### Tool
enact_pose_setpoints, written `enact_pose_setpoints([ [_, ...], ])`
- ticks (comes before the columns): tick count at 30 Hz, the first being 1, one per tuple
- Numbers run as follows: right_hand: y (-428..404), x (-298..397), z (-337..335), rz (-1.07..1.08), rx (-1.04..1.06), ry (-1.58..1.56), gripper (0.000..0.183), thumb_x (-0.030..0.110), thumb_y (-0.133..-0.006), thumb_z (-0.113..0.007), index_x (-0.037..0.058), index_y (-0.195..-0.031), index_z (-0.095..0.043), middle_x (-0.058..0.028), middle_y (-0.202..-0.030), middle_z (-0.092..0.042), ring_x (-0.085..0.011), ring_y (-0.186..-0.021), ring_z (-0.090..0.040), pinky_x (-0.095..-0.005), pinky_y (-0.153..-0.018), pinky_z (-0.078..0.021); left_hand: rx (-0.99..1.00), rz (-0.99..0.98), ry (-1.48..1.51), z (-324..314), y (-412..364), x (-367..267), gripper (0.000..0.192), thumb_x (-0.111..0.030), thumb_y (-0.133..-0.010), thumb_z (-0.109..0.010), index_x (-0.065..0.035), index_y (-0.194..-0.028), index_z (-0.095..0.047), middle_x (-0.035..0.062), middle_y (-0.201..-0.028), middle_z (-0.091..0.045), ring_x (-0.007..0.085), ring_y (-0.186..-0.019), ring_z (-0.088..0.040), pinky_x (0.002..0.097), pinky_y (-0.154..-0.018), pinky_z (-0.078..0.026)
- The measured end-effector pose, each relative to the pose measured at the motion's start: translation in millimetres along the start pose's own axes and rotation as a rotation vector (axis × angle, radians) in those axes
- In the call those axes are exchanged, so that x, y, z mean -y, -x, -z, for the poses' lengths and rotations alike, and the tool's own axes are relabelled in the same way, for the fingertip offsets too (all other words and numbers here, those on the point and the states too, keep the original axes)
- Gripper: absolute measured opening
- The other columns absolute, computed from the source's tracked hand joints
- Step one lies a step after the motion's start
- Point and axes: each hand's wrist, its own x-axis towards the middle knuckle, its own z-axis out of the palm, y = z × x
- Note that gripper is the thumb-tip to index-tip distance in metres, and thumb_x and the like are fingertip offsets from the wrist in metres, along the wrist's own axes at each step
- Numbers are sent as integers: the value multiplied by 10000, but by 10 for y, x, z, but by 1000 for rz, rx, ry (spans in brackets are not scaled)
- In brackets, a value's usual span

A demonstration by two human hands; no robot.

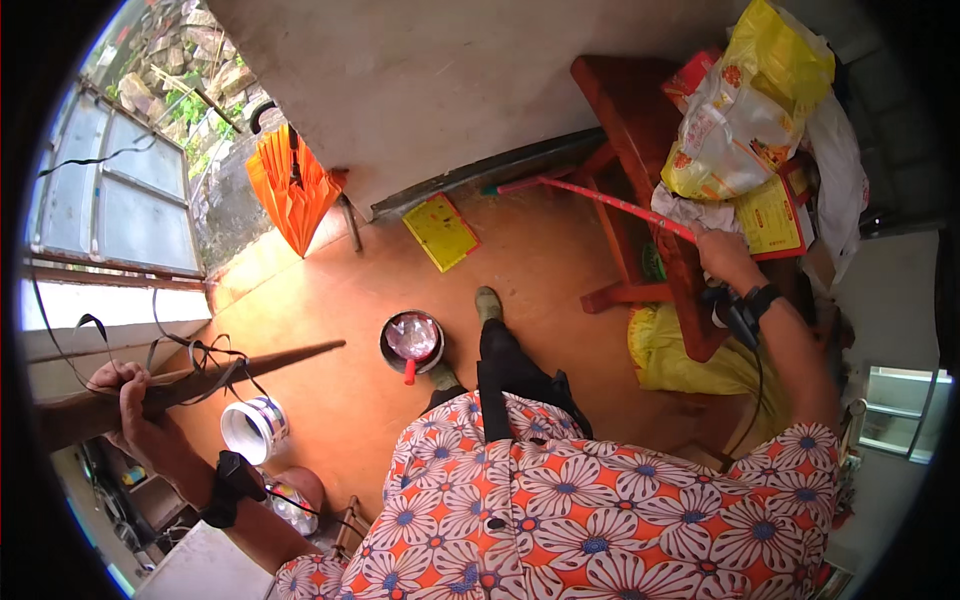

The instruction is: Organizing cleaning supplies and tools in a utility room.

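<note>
At the left, my left hand (135, 397) grips a brown wooden pole (262, 364) that narrows to a point, with loops of thin black strap (217, 356) tangled round it. My right hand (724, 255) is closed on the end of a pink patterned stick (622, 205), beside the red wooden table. The stick's far end is low by the wall, near a pink bar with a green tip (517, 185). What the bar belongs to cannot be told. Each wrist wears a black strap with a device on it.
A red wooden table (637, 142) bears plastic bags (735, 120) at the right. On the orange floor are a yellow board (442, 231), a dark pot with a red-handled scoop (411, 337) and a white bucket (253, 431). An orange umbrella (292, 187) hangs near the doorway; a yellow sack (682, 360) lies below the table.
</note>
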Motion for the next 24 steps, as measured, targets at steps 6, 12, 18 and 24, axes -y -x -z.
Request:
enact_pose_setpoints([
  [6,-645,-346,142,76,-118,20,277,153,-867,-427,100,-1109,-552,-176,-942,-642,-354,-878,-616,-480,-753,-476,12,-80,107,-17,178,220,255,128,-664,-535,-31,-844,-449,49,-778,-398,149,-728,-455,249,-712,-414],
  [12,-1114,-242,356,267,-196,175,229,213,-794,-595,45,-949,-581,-170,-835,-634,-344,-795,-619,-452,-705,-486,-50,-66,79,-43,246,154,264,123,-664,-528,-33,-859,-444,51,-796,-383,154,-727,-436,259,-716,-411],
  [18,-977,-248,190,319,-167,180,123,110,-814,-518,44,-911,-556,-173,-805,-626,-356,-767,-622,-455,-669,-489,-31,-15,126,-84,350,235,251,101,-652,-532,-42,-843,-454,54,-798,-405,144,-728,-444,254,-690,-402],
  [24,-506,-288,595,285,-155,224,227,152,-792,-584,78,-1006,-565,-169,-831,-624,-362,-813,-609,-471,-705,-472,-50,14,78,51,370,256,210,83,-675,-519,-31,-839,-456,52,-786,-430,135,-727,-455,257,-694,-409],
])
